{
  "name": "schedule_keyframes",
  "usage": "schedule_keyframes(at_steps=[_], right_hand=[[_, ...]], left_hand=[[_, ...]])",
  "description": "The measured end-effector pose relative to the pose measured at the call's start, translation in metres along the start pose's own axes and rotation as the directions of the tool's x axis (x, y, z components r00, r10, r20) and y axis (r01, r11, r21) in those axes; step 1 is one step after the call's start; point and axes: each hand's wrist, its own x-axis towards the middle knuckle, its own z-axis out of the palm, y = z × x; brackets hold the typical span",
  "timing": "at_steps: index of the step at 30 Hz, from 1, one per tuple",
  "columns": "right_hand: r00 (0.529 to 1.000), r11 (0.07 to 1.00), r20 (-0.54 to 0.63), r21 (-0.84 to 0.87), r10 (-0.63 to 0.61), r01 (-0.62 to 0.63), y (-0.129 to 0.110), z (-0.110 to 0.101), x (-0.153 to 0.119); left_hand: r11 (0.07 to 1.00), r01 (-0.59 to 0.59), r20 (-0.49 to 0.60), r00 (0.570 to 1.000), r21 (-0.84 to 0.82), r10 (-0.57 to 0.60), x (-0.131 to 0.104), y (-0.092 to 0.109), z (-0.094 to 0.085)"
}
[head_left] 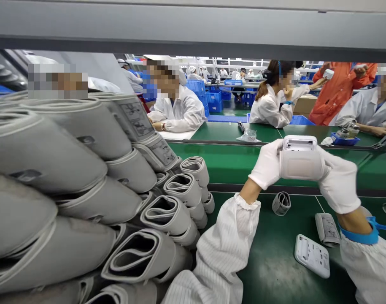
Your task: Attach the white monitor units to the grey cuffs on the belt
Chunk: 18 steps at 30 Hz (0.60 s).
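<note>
Extended forward, my gloved left hand and right hand clasp a rounded plastic device and curved cuff.

Pretty obviously a factory floor we were on, an assembly line kind of place. We had workers in white coats along long green benches, stacked blue crates behind, and a heap of matching grey cuffs beside us.
</note>
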Motion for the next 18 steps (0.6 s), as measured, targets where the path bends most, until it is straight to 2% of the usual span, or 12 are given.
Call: schedule_keyframes(at_steps=[1,3,4,6,8,9,11,14,18], right_hand=[[0.999,1.000,0.037,-0.011,0.017,-0.017,0.008,0.003,0.003],[0.976,0.994,0.189,0.015,0.107,-0.112,0.023,0.010,0.013],[0.943,0.979,0.279,0.042,0.182,-0.201,0.029,0.014,0.019],[0.830,0.904,0.441,0.083,0.343,-0.418,0.033,0.024,0.031],[0.736,0.846,0.518,0.044,0.436,-0.532,0.030,0.038,0.043],[0.723,0.855,0.528,-0.010,0.445,-0.519,0.027,0.048,0.049],[0.727,0.899,0.542,-0.147,0.421,-0.412,0.024,0.069,0.062],[0.716,0.891,0.532,-0.298,0.453,-0.342,0.034,0.103,0.082],[0.704,0.819,0.433,-0.405,0.564,-0.407,0.067,0.140,0.094]], left_hand=[[1.000,0.007,0.008,1.000,0.026,-0.007,0.002,-0.004,-0.005],[0.995,0.045,-0.011,0.999,0.087,-0.044,0.004,-0.014,-0.016],[0.989,0.076,-0.044,0.997,0.124,-0.071,0.005,-0.019,-0.021],[0.964,0.145,-0.134,0.984,0.224,-0.117,0.006,-0.027,-0.027],[0.926,0.217,-0.221,0.963,0.309,-0.152,0.007,-0.033,-0.030],[0.918,0.234,-0.244,0.957,0.321,-0.159,0.008,-0.036,-0.031],[0.921,0.244,-0.243,0.954,0.302,-0.173,0.009,-0.042,-0.034],[0.885,0.337,-0.198,0.938,0.321,-0.285,0.009,-0.055,-0.050],[0.734,0.532,-0.181,0.843,0.423,-0.506,0.003,-0.072,-0.085]])
